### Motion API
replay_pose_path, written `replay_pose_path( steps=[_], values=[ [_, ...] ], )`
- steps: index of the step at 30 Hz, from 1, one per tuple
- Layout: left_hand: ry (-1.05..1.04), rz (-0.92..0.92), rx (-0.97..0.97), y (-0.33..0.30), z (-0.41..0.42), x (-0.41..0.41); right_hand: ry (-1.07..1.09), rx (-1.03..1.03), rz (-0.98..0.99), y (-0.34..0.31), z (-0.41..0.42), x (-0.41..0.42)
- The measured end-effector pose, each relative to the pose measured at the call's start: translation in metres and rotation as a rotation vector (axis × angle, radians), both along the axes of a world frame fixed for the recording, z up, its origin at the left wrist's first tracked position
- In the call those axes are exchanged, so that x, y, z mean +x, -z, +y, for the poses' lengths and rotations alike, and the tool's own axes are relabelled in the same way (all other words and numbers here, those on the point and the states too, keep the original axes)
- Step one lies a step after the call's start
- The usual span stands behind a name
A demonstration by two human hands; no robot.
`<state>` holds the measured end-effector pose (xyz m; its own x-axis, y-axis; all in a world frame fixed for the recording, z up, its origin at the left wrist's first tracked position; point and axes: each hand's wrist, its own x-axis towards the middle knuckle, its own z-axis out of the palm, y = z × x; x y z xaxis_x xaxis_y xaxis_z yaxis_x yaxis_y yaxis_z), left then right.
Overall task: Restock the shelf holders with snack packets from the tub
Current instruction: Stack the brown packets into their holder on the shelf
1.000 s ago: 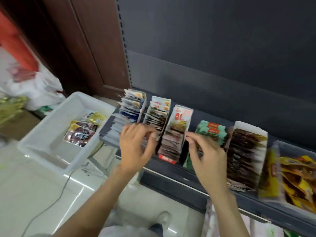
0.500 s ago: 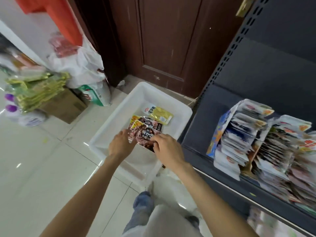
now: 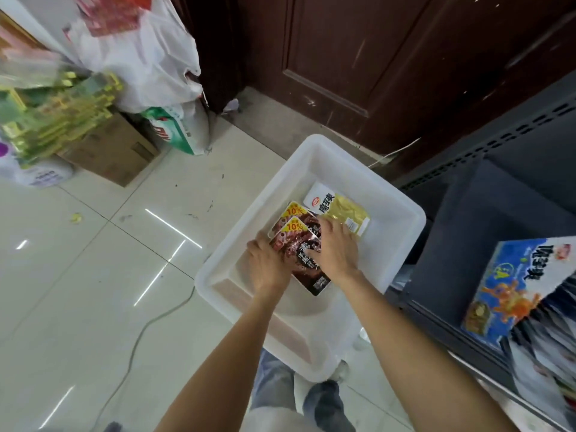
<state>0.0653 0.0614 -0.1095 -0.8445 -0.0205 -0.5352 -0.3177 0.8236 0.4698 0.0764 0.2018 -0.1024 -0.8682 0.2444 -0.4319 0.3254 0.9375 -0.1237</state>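
Note:
A white plastic tub (image 3: 402,210) stands on the floor beside the dark shelf. Inside lie a small stack of dark red snack packets (image 3: 299,244) with yellow 10% corners and one yellow-and-white packet (image 3: 339,210) farther back. My left hand (image 3: 268,266) grips the left edge of the dark red stack. My right hand (image 3: 336,247) grips the same stack from its right side, fingers curled over the top packet. The shelf holders (image 3: 530,310) at the right edge are full of upright packets, a blue one at the front.
A cardboard box (image 3: 112,151), white plastic bags (image 3: 137,54) and stacked green-yellow goods (image 3: 62,113) crowd the far left. A brown door (image 3: 374,57) is behind the tub. A thin cable (image 3: 137,341) runs across the tiled floor. My legs and shoe are below the tub.
Both hands left the shelf holders a second ago and swung left to the tub. They now grip the dark red packets more fully than half a second ago.

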Motion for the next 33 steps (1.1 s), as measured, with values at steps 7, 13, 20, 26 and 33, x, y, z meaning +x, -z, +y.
replay_pose_path(
  steps=[7, 13, 20, 26, 33],
  values=[
    [-0.204, -0.123, 0.221, 0.002, 0.006, 0.015, 0.359, -0.231, 0.110, -0.001, -0.023, 0.020],
    [-0.236, -0.198, 0.235, 0.006, 0.011, 0.009, 0.573, -0.482, 0.162, -0.009, -0.014, 0.022],
    [-0.488, -0.286, 0.657, -0.001, 0.001, 0.015, 0.823, -0.705, 0.220, -0.023, -0.008, 0.027],
    [-0.321, -0.163, 0.431, -0.007, -0.029, 0.007, 0.631, -0.475, 0.464, -0.061, -0.010, 0.047],
    [-0.362, -0.128, 0.582, -0.050, -0.031, 0.006, 0.632, -0.548, 0.679, -0.134, 0.018, 0.111]
  ],
)
